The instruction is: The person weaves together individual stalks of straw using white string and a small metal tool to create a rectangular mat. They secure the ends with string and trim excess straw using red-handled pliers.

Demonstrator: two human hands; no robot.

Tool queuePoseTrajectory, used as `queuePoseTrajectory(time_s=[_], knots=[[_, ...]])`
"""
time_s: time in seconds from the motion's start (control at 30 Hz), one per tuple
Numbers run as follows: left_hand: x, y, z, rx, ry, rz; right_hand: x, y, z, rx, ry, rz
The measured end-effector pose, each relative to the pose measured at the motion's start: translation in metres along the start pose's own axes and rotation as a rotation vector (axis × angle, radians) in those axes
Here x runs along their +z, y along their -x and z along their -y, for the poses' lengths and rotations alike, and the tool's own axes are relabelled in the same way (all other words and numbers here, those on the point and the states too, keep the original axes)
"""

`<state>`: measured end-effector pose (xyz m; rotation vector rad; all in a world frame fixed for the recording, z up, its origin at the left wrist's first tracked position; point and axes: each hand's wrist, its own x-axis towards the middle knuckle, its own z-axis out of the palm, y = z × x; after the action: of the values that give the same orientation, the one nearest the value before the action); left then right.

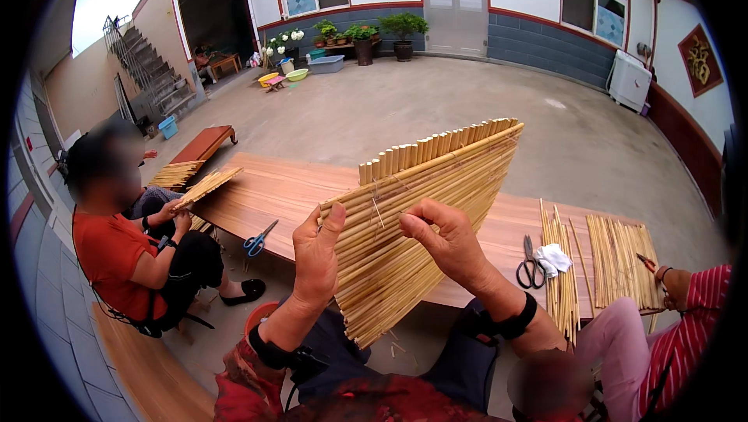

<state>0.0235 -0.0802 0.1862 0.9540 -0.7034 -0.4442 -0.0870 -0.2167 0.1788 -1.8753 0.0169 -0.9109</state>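
Note:
A panel of straw-coloured reed sticks [421, 215] is tilted up in front of me, with a row of short cut stick ends along its top edge. My left hand [318, 258] grips its left edge, thumb on the near face. My right hand [446, 236] is held before the middle of the panel, thumb and forefinger pinched together. Whatever the pinch holds is too small to make out. A thin pale strand [379, 208] hangs from the panel's upper left, between my two hands.
Under the panel stands a long wooden table [288, 184]. Blue-handled scissors [259, 240] lie left, black scissors [531, 264] right, beside loose sticks [559, 297] and a white cloth [553, 260]. At right a co-worker's hand is by pliers [646, 262] and another reed panel [619, 258]; a person in red [117, 258] sits left.

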Motion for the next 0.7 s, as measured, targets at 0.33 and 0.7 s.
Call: queuePoseTrajectory(time_s=[0.33,0.7], knots=[[-0.012,0.016,0.001,0.003,-0.025,-0.053,0.02,0.002,0.0,0.169,-0.094,0.064],[-0.033,0.016,-0.017,-0.061,-0.418,0.083,0.036,-0.014,0.03,0.174,0.089,0.243]])
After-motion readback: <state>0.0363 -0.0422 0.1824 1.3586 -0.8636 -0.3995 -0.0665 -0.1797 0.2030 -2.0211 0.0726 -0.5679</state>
